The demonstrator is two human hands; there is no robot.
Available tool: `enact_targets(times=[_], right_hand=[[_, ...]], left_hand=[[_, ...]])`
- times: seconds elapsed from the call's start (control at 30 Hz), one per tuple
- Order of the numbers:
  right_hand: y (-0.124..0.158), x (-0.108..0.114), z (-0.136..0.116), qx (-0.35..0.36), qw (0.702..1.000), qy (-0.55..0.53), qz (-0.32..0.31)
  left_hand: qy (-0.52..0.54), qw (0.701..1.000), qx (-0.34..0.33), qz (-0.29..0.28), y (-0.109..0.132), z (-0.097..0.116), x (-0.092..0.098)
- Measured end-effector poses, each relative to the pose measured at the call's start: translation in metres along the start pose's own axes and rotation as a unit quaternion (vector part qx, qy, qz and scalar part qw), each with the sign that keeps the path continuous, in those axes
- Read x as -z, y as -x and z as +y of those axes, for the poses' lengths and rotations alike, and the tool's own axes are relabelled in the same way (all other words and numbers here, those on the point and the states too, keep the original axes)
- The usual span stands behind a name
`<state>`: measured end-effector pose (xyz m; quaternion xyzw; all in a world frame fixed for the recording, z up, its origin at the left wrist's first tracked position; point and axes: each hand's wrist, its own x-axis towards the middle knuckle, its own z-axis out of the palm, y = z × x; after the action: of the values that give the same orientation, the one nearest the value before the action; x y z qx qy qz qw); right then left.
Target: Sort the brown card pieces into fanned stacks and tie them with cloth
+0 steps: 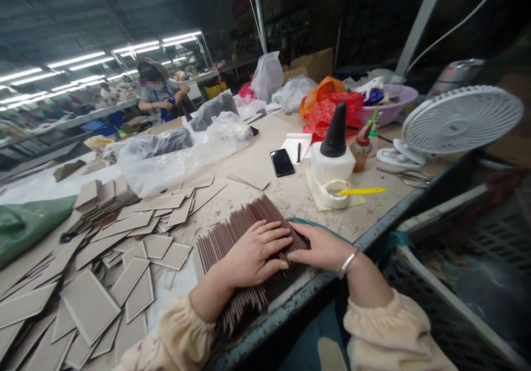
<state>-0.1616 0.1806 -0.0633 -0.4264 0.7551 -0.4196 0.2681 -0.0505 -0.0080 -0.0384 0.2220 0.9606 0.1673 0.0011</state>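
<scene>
In the head view, both of my hands lie on a long row of thin brown strips point(249, 219) packed side by side at the near edge of the table point(290, 194). My left hand point(253, 255) lies flat on top of the row, fingers stretched out and close together, a ring on one finger. My right hand point(319, 246) meets it from the other side, palm down and fingers straight, its fingertips touching those of the left over the strips. Neither hand is closed around anything; both are spread flat and press on the row. A silver bangle point(347, 263) sits on my right wrist.

To the left of the strips, flat grey cardboard pieces point(91, 304) lie scattered and overlapping, with a few small stacks behind them. Beyond the row, a black phone point(282, 162) lies face up beside a notepad point(296, 145). Just right of that stands a white glue bottle point(334, 158) with a black cone nozzle, and in front of it a white ring-shaped dish point(332, 193) with a yellow tool point(362, 191) lying across it. A white fan point(460, 119) stands at the right end, scissors point(409, 176) lying near its foot. Clear plastic bags point(186, 152) lie across the middle of the table, and a red bag point(336, 111) sits next to a pink basin point(390, 108). Far back on the left, another person point(160, 92) leans at a different bench
</scene>
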Motion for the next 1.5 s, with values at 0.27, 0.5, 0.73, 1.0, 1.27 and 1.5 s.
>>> enact_targets(times=[0.27, 0.5, 0.73, 1.0, 1.27, 1.5], right_hand=[[0.013, 0.006, 0.017, -0.022, 0.99, -0.132, -0.051], [0.012, 0.006, 0.016, -0.035, 0.976, -0.202, -0.079], [0.013, 0.006, 0.022, -0.026, 0.975, -0.205, -0.08], [0.013, 0.007, 0.019, -0.023, 0.982, -0.172, -0.076], [0.013, 0.006, 0.023, -0.009, 0.985, -0.159, -0.065], [0.014, 0.004, 0.03, -0.011, 0.983, -0.174, -0.048]], left_hand=[[0.01, 1.0, -0.008, 0.013, 0.002, -0.004, -0.002], [0.005, 1.0, -0.012, 0.007, 0.002, -0.007, -0.003], [-0.004, 1.0, -0.01, 0.011, 0.002, -0.006, -0.002], [-0.011, 1.0, -0.014, 0.026, 0.003, -0.007, -0.005], [-0.016, 0.999, -0.018, 0.033, 0.003, -0.007, -0.006], [-0.002, 0.998, -0.023, 0.05, 0.001, -0.005, -0.003]])
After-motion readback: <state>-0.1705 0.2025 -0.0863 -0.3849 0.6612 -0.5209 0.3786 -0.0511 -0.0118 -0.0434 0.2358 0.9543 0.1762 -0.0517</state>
